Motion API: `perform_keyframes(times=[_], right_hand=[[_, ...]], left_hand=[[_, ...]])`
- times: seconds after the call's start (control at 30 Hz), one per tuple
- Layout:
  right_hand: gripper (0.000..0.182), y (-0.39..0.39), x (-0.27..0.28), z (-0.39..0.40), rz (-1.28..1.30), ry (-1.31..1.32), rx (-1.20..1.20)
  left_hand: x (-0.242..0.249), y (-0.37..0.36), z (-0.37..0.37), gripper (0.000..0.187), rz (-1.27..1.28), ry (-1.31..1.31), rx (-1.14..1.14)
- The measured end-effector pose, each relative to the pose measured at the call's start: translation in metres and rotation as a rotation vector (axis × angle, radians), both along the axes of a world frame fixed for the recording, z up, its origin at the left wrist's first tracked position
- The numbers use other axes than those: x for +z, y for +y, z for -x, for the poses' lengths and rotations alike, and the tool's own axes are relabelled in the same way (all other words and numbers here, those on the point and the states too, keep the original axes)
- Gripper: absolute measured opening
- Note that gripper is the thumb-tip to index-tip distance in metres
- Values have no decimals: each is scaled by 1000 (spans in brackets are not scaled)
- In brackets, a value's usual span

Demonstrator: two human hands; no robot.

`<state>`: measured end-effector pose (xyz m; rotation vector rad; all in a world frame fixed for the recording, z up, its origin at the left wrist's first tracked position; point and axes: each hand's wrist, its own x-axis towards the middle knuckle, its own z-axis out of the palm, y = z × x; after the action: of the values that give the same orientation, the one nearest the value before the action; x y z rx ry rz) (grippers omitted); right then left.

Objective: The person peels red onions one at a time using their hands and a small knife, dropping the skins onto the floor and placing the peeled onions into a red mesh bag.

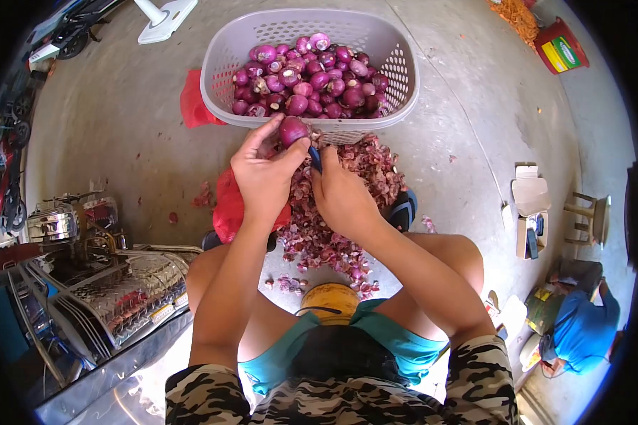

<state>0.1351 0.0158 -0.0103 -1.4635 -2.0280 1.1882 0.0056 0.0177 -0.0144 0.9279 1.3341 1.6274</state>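
Between the fingers and thumb of my left hand [266, 163] is a red onion [293, 131], held up near the basket's front rim. My right hand [344, 195] is closed around a small knife with a blue handle [315, 159], close beside the onion. The blade is hard to make out. Just beyond both hands stands a grey plastic basket [223, 53] holding many purple-red onions [312, 78]. Below my hands, a heap of onion skins [319, 234] covers the floor between my feet.
A red bag [228, 205] lies left of the skins, and a yellow bucket [331, 301] is between my legs. Metal vehicle parts [113, 283] stand at left. At right are an open cardboard box [532, 212], a stool [592, 219] and a person in blue [585, 329].
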Motion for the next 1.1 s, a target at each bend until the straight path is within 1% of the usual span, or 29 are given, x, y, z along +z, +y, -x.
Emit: perform_keyframes(times=[0.1, 0.2, 0.23, 0.27, 0.33, 0.37, 0.47, 0.5, 0.6, 0.63, 0.7, 0.8, 0.83, 0.93, 1.03, 1.07, 1.1], right_hand=[[24, -3, 3, 0, 31, -16, -5], [26, 0, -13, -1, 31, -45, -12], [27, -2, -21, 1, 20, -39, 5], [28, -5, -26, 1, 12, -33, 27], [29, -10, -19, 2, 95, -58, 16], [30, -10, -16, 2, 134, -69, 9], [32, -2, -18, -5, 57, -59, -43], [33, 2, -13, -8, 97, -45, -61], [30, 14, 3, -14, -11, -50, -98], [31, 17, 0, -18, -75, 34, -110], [33, 24, 10, -23, -122, 33, -140], [40, 32, 12, -35, -144, 55, -150], [42, 33, 14, -37, -159, 64, -145], [46, 33, 20, -38, -186, 101, -100], [47, 35, 22, -36, -149, 152, -61], [47, 37, 22, -36, -128, 170, -50], [45, 38, 17, -36, -198, 204, -36]], left_hand=[[2, 1, 0, 46, -11, -39, 23], [1, -7, -12, 47, -16, -9, -39], [-1, -5, -15, 46, -71, 33, -35], [0, -4, -12, 46, -48, -10, -41], [8, 1, -1, 46, -8, -96, -38], [6, 3, 4, 44, -65, -107, -52], [13, 5, 16, 41, 12, -375, -109], [11, 4, 21, 37, 74, -458, -119], [8, 3, 27, 38, 150, -563, -201], [9, 3, 27, 40, 160, -522, -203], [11, 4, 25, 43, 180, -444, -212], [5, 7, 24, 50, 25, 154, -224], [4, 9, 24, 55, 26, 202, -197], [10, 9, 23, 53, 40, 203, -271], [6, 6, 25, 48, 31, 404, -350], [6, 6, 24, 47, 104, 292, -392], [6, 6, 23, 45, 177, 181, -433]])
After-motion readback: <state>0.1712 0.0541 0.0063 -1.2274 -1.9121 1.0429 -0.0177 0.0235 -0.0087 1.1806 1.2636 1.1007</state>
